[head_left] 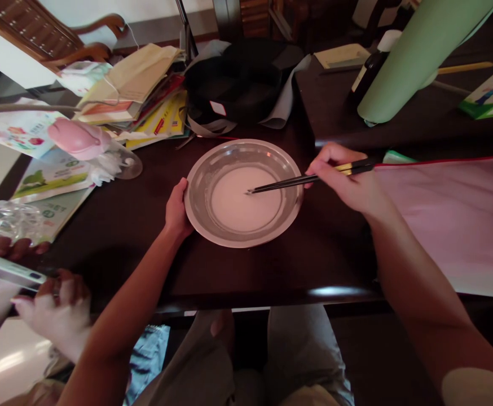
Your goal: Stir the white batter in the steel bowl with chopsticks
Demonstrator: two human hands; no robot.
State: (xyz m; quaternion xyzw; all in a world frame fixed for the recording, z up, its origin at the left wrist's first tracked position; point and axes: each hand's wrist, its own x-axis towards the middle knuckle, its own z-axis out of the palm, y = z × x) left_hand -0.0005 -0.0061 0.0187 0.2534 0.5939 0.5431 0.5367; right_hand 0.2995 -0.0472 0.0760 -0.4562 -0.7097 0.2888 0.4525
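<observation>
A round metal bowl (199,217) stands on the dark table in front of me. Inside it lies a pale, milky liquid (242,208). My left hand (177,210) grips the bowl's left rim, thumb on top and the fingers hidden beneath. Between the fingers of my right hand (339,175) is a pair of black chopsticks (286,182) with a gold band. Their tips point left and dip into the liquid near its middle.
At left another person's hands (58,310) hold a phone (9,269). Books and papers (123,84) and a black bag (233,84) lie behind the bowl. A green cylinder (419,62), a dark bottle (369,73) and a pink cloth-like sheet (449,220) are at right.
</observation>
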